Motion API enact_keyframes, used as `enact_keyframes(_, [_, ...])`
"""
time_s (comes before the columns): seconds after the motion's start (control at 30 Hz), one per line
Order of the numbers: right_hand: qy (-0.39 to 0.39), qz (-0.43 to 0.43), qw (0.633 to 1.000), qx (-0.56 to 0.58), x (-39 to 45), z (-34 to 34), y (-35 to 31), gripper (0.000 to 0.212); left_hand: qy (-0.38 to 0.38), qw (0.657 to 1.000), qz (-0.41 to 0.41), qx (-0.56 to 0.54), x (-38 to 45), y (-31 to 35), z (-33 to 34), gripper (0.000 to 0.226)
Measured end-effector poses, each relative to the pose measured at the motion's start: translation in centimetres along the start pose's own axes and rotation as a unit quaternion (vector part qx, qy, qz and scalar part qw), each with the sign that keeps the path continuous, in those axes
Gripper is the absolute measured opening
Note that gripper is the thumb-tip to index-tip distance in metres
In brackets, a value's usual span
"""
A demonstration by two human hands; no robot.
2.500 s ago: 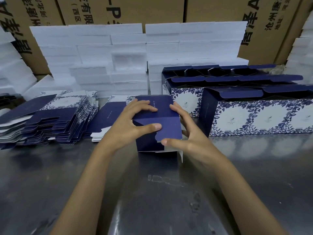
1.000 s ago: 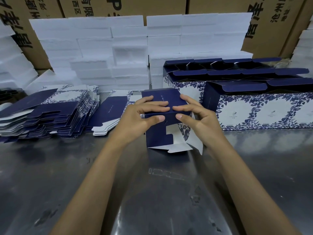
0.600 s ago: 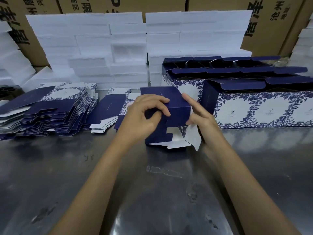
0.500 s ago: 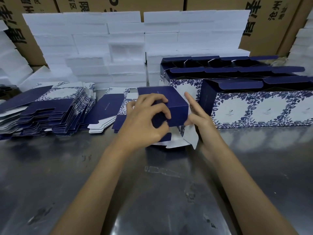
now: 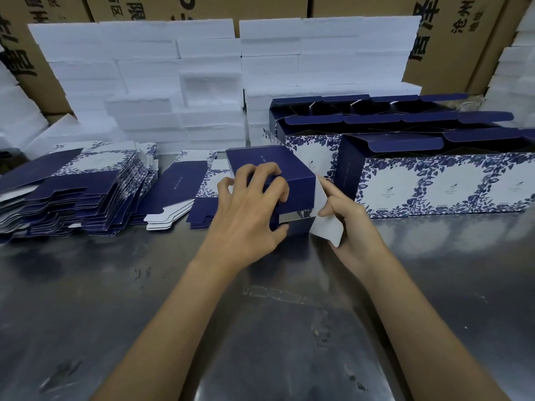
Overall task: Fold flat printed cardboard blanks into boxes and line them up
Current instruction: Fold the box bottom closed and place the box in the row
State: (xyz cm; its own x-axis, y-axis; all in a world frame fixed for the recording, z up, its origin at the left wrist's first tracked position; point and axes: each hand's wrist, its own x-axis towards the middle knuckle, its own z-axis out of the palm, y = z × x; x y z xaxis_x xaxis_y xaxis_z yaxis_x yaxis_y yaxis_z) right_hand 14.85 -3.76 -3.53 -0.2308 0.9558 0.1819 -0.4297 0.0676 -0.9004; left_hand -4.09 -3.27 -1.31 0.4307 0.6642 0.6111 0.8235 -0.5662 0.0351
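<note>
A half-formed navy box (image 5: 272, 169) stands on the metal table (image 5: 260, 328), near the middle and just left of the finished row. The left hand (image 5: 249, 209) clamps over the box from above, fingers curled across its top panel and thumb pressed against the near face. The right hand (image 5: 347, 224) pinches an open white-backed flap (image 5: 325, 218) at the box's right end, index finger extended along the flap and thumb on its inner side. The flap stands away from the box body, not tucked.

To the right, finished boxes (image 5: 434, 180) with blue floral print stand in rows, lids open. To the left, a stack of flat blanks (image 5: 75, 192) lies fanned on the table, with a smaller pile of blanks (image 5: 179, 192) between it and the box. White foam blocks (image 5: 173, 82) are stacked at the far side, in front of brown cartons (image 5: 451, 33).
</note>
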Motion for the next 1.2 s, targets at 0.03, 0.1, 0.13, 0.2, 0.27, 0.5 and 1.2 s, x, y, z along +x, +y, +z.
enact_keyframes(0.03, [-0.004, 0.001, 1.0, 0.009, 0.0, 0.0, 0.0, 0.067, 0.005, 1.0, -0.001, 0.001, 0.0, -0.1, 0.0, 0.05])
enact_keyframes(0.1, [-0.011, 0.003, 1.0, 0.017, 0.0, 0.1, -0.2, 0.058, 0.013, 1.0, -0.004, 0.005, 0.0, -0.1, 0.1, 0.048])
enact_keyframes(0.13, [-0.005, 0.006, 1.0, 0.016, 0.0, 0.1, -0.2, 0.055, 0.018, 1.0, -0.006, 0.008, 0.0, -0.1, 0.2, 0.049])
enact_keyframes(0.2, [0.027, 0.021, 0.999, 0.021, 0.1, 0.0, -0.1, 0.056, 0.029, 1.0, -0.011, 0.004, 0.0, -0.2, 0.4, 0.052])
enact_keyframes(0.27, [0.038, 0.035, 0.999, 0.0, 0.0, 0.2, 0.1, 0.063, 0.04, 0.999, -0.019, -0.018, 0.0, -0.3, 0.5, 0.056])
enact_keyframes(0.5, [0.011, 0.009, 0.99, -0.138, -0.2, 0.7, 0.4, 0.077, 0.052, 0.996, -0.013, -0.073, 0.3, -1.3, 0.5, 0.066])
enact_keyframes(1.2, [0.213, -0.107, 0.927, -0.291, 1.3, 1.6, 3.4, 0.044, 0.061, 0.927, -0.188, -0.319, 0.1, -1.7, 1.1, 0.085])
